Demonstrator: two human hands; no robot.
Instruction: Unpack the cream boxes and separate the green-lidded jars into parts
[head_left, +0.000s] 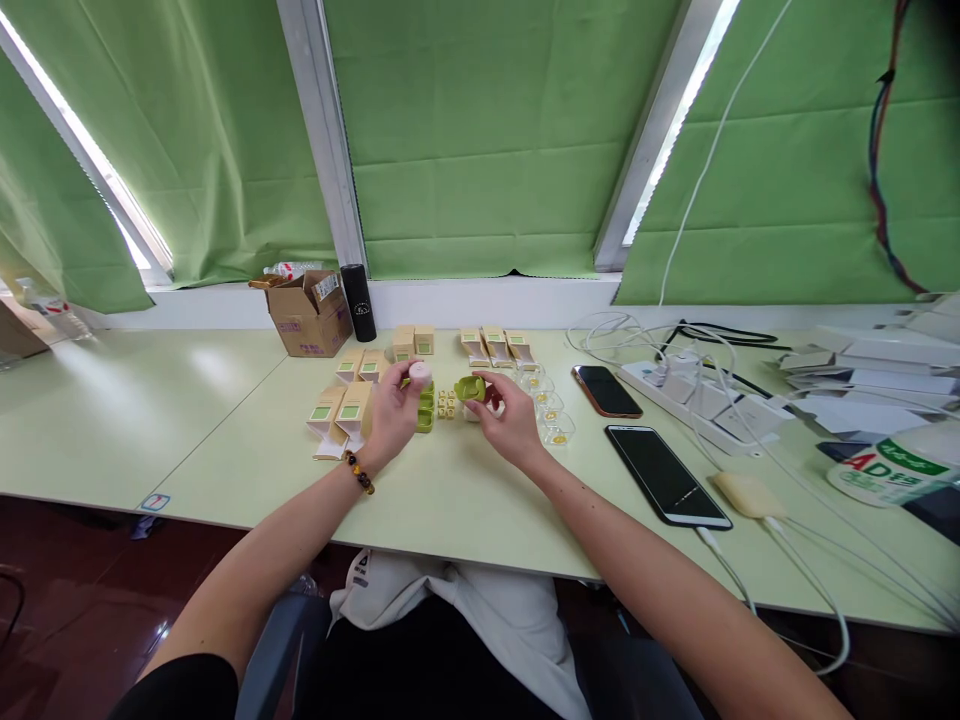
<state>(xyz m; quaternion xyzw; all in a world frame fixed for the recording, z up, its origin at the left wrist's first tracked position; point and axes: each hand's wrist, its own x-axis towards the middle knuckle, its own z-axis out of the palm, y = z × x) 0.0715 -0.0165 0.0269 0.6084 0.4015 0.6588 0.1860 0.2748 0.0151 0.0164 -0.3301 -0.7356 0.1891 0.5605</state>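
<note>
My left hand (391, 415) is closed round a small white jar (420, 374), held just above the pale green table (225, 430). My right hand (504, 418) pinches a green lid (470, 388) a little to the right of the jar. Between and below the hands stand green lids (425, 410) and a cluster of small yellow pieces (447, 404). Small cream boxes with green labels (339, 412) lie left of my left hand. Clear little cups (551, 408) stand in a row right of my right hand.
More cream boxes (495, 346) line the back. A brown carton (309, 313) and a black bottle (358, 302) stand by the window sill. Two phones (664, 472), a power strip (697, 395), white cables and a plastic packet (896, 468) fill the right side.
</note>
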